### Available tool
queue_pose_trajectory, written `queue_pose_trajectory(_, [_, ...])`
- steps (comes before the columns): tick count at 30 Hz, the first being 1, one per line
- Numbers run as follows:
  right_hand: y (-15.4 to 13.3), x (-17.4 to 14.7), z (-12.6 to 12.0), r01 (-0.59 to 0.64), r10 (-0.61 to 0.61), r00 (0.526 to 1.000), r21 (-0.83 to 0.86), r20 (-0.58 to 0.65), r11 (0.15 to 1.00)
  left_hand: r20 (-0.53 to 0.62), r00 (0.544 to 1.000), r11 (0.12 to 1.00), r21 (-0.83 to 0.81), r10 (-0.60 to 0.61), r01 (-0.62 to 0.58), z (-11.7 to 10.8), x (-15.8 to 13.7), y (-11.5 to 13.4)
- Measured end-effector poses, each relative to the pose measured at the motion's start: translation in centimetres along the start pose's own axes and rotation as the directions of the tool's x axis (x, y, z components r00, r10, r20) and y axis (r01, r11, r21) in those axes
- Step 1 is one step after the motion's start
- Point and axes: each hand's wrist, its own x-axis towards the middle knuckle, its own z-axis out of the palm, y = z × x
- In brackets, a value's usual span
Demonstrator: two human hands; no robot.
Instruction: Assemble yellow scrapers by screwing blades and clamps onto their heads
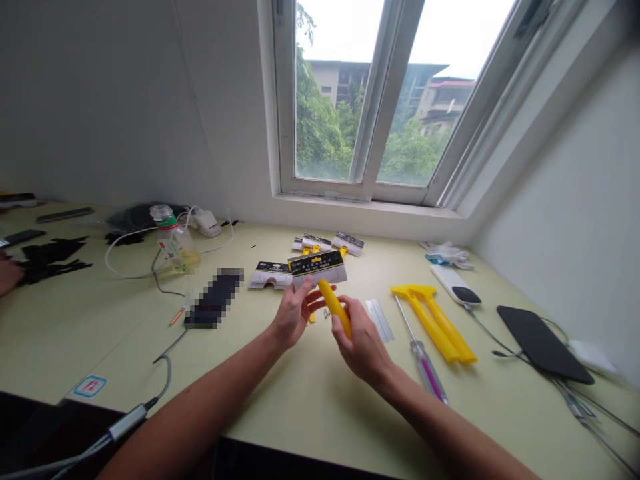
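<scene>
My left hand (293, 315) pinches a black-and-white cardboard packaging card (320, 268) by its lower left edge. My right hand (363, 343) is wrapped round a yellow plastic handle (335, 308), whose rounded end points up toward the card. Flat metal blades (381, 320) lie on the table just right of the handle. Small screws (327, 312) show between the two hands, partly hidden. Farther right are yellow T-shaped scraper handles (440, 327) and a screwdriver (427, 370) with a clear and purple grip.
Behind my hands lie more carded yellow tools (347, 243) and a loose card (270, 275). To the left stand a plastic bottle (175, 243) and a pixelated dark device (214, 299). A white power bank (455, 285), a black phone (543, 343) and cables lie right. Another person's hand (7, 270) shows far left.
</scene>
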Motion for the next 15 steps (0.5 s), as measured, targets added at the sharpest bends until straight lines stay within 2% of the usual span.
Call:
queue_pose_trajectory(6, [-0.1, -0.1, -0.1, 0.036, -0.037, 0.999, -0.025, -0.021, 0.999, -0.006, 0.998, 0.990, -0.127, -0.058, 0.057, -0.3, 0.0, 1.1])
queue_pose_trajectory(10, [0.1, 0.0, 0.1, 0.059, -0.059, 0.997, 0.008, -0.058, 0.998, 0.051, 0.994, 0.994, -0.043, -0.097, 0.099, -0.1, -0.4, 0.3])
queue_pose_trajectory(15, [1.0, 0.3, 0.2, 0.001, 0.020, 0.994, 0.182, -0.111, 0.983, 0.167, 0.980, 0.989, 0.115, -0.107, 0.089, 0.3, -1.1, -0.8])
